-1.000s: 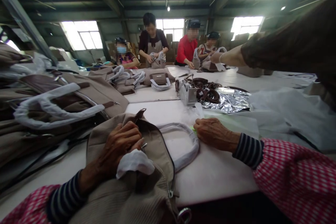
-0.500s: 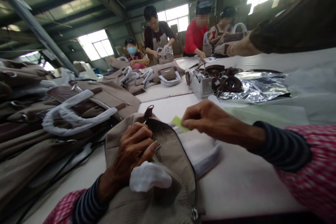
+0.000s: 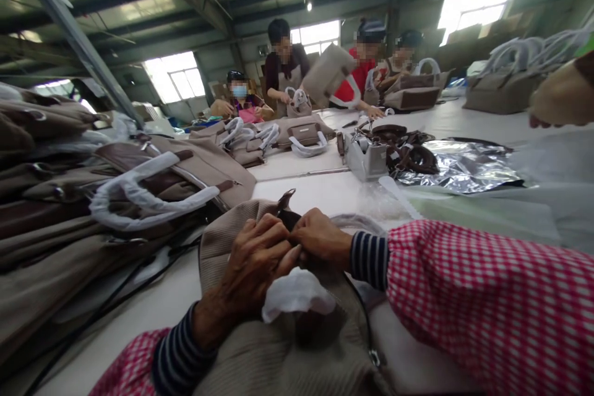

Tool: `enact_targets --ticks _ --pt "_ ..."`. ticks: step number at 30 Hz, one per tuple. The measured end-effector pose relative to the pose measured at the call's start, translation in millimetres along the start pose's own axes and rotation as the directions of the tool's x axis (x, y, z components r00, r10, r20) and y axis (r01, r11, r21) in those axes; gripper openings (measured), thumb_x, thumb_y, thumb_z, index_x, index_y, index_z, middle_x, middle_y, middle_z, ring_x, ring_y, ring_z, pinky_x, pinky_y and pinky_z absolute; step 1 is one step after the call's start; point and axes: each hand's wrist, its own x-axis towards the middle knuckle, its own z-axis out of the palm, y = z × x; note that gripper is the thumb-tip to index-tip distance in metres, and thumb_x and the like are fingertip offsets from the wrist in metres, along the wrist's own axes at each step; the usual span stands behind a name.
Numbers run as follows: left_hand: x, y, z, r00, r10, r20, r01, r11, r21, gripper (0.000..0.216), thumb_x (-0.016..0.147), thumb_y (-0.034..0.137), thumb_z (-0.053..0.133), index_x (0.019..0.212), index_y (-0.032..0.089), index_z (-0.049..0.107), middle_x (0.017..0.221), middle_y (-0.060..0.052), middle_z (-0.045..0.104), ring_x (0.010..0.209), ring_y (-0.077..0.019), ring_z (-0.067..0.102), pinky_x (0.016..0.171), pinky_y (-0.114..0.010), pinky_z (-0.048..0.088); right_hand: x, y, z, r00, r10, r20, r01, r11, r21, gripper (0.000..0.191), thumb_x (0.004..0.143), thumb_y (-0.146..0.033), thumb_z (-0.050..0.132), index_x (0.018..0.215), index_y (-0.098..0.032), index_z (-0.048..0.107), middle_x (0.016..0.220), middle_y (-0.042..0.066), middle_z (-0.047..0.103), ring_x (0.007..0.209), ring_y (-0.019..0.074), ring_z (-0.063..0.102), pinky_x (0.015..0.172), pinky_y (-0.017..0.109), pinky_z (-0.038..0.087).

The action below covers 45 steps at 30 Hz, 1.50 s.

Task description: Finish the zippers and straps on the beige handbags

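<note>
A taupe ribbed handbag lies in front of me, with a dark zip along its edge. Fingers bent, my left hand grips the bag near the top of its opening. Right against it, my right hand is closed at the zip opening, its fingertips hidden, and what they hold cannot be made out. A white-wrapped handle arches just below both hands. Beyond them a brown zip-end tab sticks up.
Taupe bags are heaped on the left, one with a white-wrapped handle. Ahead stand a grey box, brown straps and silver foil. Co-workers handle bags across the table; another person's hand is at far right.
My right hand has moved left from beside the bag to its opening, against my left hand; the yellow-green slip it held is out of sight. A co-worker's arm has drawn back to the right.
</note>
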Motion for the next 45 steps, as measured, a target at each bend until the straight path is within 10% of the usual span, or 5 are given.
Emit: enact_targets --ticks 6,14,21,32,45 --pt "-1 -2 -1 0.998 -0.009 -0.062 0.004 0.996 -0.088 0.035 0.106 0.025 0.052 0.073 0.017 0.06 0.081 -0.004 0.063 0.084 -0.0185 0.052 0.077 -0.038 0.039 15 9 13 0.981 -0.14 -0.131 0.126 0.986 -0.108 0.015 0.079 -0.012 0.059 0.065 -0.013 0.065 0.057 -0.001 0.057 0.054 0.0094 0.051 0.049 0.021 0.035" --pt "-1 -3 -2 0.995 -0.049 -0.086 0.034 0.986 -0.165 0.039 0.104 0.023 0.052 0.066 0.017 0.05 0.074 -0.002 0.055 0.076 -0.0167 0.048 0.073 -0.034 0.038 12 -3 -8 0.95 -0.298 0.089 0.311 0.899 -0.309 0.018 0.077 -0.008 0.064 0.06 -0.013 0.067 0.058 -0.001 0.057 0.063 0.0116 0.051 0.061 0.025 0.034" --pt "-2 1 -7 0.988 -0.078 -0.13 0.046 0.971 -0.236 0.035 0.103 0.017 0.054 0.068 0.017 0.05 0.074 -0.003 0.057 0.076 -0.0167 0.05 0.074 -0.035 0.04 2 13 2 0.872 -0.489 0.002 0.39 0.693 -0.607 0.014 0.088 -0.022 0.063 0.095 -0.015 0.074 0.089 0.007 0.072 0.081 0.0187 0.061 0.069 0.029 0.036" --pt "-3 5 -12 0.974 -0.127 -0.189 0.056 0.938 -0.342 0.033 0.096 0.009 0.057 0.066 0.018 0.045 0.07 -0.001 0.049 0.07 -0.0156 0.052 0.067 -0.034 0.042 -18 38 -12 0.649 -0.637 0.417 0.654 0.186 -0.733 0.021 0.105 -0.028 0.046 0.111 -0.019 0.063 0.115 0.009 0.059 0.08 0.0198 0.058 0.058 0.033 0.036" --pt "-1 5 -10 0.957 -0.156 -0.246 0.063 0.935 -0.348 0.033 0.093 0.006 0.06 0.065 0.018 0.048 0.069 -0.001 0.05 0.068 -0.015 0.055 0.063 -0.032 0.043 -27 36 -36 0.69 -0.623 0.368 0.701 0.446 -0.557 0.022 0.096 -0.017 0.056 0.115 -0.015 0.064 0.105 0.007 0.066 0.086 0.0175 0.061 0.071 0.03 0.041"
